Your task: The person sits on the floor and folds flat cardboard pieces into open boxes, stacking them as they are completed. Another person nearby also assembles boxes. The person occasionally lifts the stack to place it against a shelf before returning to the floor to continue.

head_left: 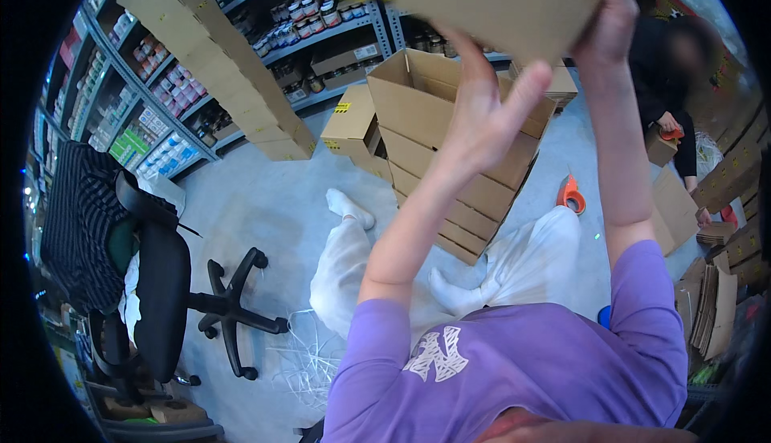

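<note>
A brown cardboard box [498, 1] with yellow-and-black tape is raised at the top of the view, partly cut off by the frame. My right hand [610, 21] grips its right side. Just under the box's lower edge is my left hand [490, 118], thumb out and fingers stretched up to the cardboard; whether they bear any weight I cannot tell. Below my hands, between my legs, a large open carton [450, 162] stands on the floor. An orange tape dispenser [571, 195] lies by my right knee.
Left of the carton are a taped box [351, 122] and a tall stack of boxes [233, 65]. A black office chair [161, 282] stands at left, near loose white strapping [309, 359]. Stocked shelves [337, 41] line the back. At right a person [666, 73] handles a box near flattened cardboard [707, 306].
</note>
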Motion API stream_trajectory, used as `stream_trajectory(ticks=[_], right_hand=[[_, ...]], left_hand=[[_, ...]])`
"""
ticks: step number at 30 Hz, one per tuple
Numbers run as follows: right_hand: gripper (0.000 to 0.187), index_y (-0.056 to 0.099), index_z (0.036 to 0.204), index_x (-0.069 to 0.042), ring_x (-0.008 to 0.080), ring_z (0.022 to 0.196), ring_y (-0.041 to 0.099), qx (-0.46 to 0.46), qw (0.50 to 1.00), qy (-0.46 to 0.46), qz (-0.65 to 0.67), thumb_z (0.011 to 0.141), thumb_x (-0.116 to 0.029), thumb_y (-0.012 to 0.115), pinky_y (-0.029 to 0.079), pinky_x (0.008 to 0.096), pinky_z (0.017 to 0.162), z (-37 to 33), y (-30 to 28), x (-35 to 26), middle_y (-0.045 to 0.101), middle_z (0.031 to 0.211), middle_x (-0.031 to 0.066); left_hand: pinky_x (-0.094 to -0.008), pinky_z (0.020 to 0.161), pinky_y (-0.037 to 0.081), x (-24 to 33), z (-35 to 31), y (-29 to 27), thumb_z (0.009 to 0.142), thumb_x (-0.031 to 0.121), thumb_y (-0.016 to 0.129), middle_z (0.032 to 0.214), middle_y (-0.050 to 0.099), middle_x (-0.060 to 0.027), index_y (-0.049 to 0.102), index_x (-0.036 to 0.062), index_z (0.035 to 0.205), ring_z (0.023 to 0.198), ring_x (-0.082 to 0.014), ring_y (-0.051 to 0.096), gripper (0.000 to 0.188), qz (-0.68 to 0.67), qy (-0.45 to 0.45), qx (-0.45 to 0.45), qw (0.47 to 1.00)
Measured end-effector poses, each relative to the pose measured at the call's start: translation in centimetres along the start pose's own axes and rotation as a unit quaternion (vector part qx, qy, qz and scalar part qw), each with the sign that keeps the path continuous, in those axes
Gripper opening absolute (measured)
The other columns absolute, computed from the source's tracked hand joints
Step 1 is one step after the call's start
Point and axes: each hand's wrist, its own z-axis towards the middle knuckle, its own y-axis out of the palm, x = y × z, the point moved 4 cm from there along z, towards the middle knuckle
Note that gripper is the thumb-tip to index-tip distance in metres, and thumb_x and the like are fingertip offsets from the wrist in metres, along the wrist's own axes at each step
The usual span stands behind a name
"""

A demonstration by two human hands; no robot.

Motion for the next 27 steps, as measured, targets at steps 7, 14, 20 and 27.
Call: stream_trajectory(ticks=[7, 14, 20, 27], right_hand=[[0.063, 0.053, 0.126, -0.001, 0.0202, 0.107, 0.062, 0.119, 0.938, 0.178, -0.273, 0.082, -0.043, 0.070, 0.050, 0.0320, 0.090, 1.3, -11.3, -3.9, 0.060, 0.120, 0.0140], [0.049, 0.053, 0.126, -0.004, 0.0168, 0.096, 0.061, 0.092, 0.936, 0.038, -0.337, 0.082, -0.022, 0.066, 0.051, 0.0290, 0.086, -1.6, -5.6, -0.8, 0.061, 0.108, 0.0087], [0.060, 0.049, 0.134, -0.008, 0.0193, 0.107, 0.056, 0.032, 0.916, -0.009, -0.400, 0.076, -0.007, 0.065, 0.046, 0.0296, 0.092, -1.2, -1.0, 0.4, 0.057, 0.119, 0.0102], [0.062, 0.050, 0.134, -0.005, 0.0181, 0.112, 0.054, 0.018, 0.890, -0.046, -0.454, 0.074, -0.007, 0.069, 0.041, 0.0297, 0.099, -2.7, 0.7, 2.8, 0.058, 0.120, 0.0083]], left_hand=[[-0.0362, 0.085, 0.042, -4.0, -3.5, -4.1, 0.068, 0.039, 0.081, 0.089, 0.063, -0.0013, 0.074, 0.0172, 0.104, 0.088, -0.0220, 0.059, 0.042, 0.317, 0.169, -0.263, 0.896], [-0.0310, 0.065, 0.034, -4.5, -4.8, -2.3, 0.064, 0.021, 0.083, 0.070, 0.055, 0.0057, 0.076, 0.0185, 0.088, 0.065, -0.0147, 0.050, 0.026, 0.268, 0.211, -0.142, 0.929], [-0.0315, 0.066, 0.032, -4.3, -5.1, -2.2, 0.062, 0.020, 0.084, 0.069, 0.053, 0.0057, 0.076, 0.0184, 0.086, 0.066, -0.0152, 0.047, 0.025, 0.270, 0.212, -0.103, 0.933], [-0.0321, 0.067, 0.032, -5.2, -5.1, -2.4, 0.062, 0.020, 0.083, 0.069, 0.053, 0.0046, 0.076, 0.0172, 0.086, 0.067, -0.0154, 0.048, 0.026, 0.283, 0.211, -0.093, 0.931]])
